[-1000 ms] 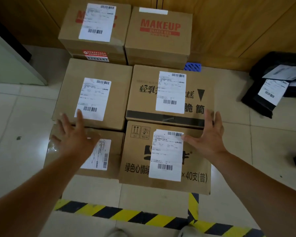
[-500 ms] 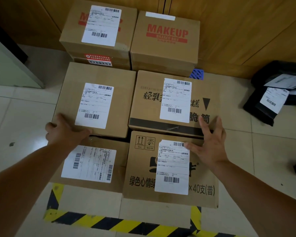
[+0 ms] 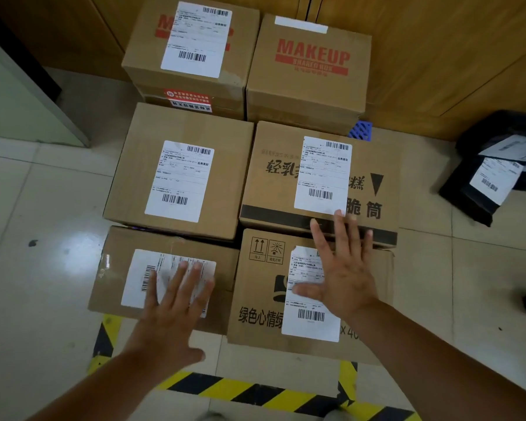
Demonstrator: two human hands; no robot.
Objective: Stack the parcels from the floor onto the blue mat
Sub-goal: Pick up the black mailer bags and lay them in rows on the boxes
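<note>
- A pale panel (image 3: 19, 95) leans in at the far left, over the tiled floor (image 3: 43, 208).
- The left hand (image 3: 172, 311) lies over the low front-left box (image 3: 164, 278), fingers straight and spread across its white label (image 3: 167, 278); its grip is wide and holds nothing.
- Behind that sits a taller box (image 3: 179, 171) with a label, and behind that again a box (image 3: 192, 47) stacked on another against the wooden wall (image 3: 438, 56).
- Yellow-and-black tape (image 3: 255, 393) runs along the floor at the near edge of the pile.
- The right hand (image 3: 343, 268) is spread flat over the front-right box (image 3: 310, 293), its fingertips reaching the dark band of the middle-right box (image 3: 319, 177); this grip is wide too, closed on nothing.
- At the back right stands the box marked MAKEUP (image 3: 310, 65).
- A corner of the blue mat (image 3: 361, 130) peeks out beside that box; the parcels sit packed together over it.
- Black mail bags (image 3: 498, 165) with labels lie on the floor at the far right, well apart from the pile.
</note>
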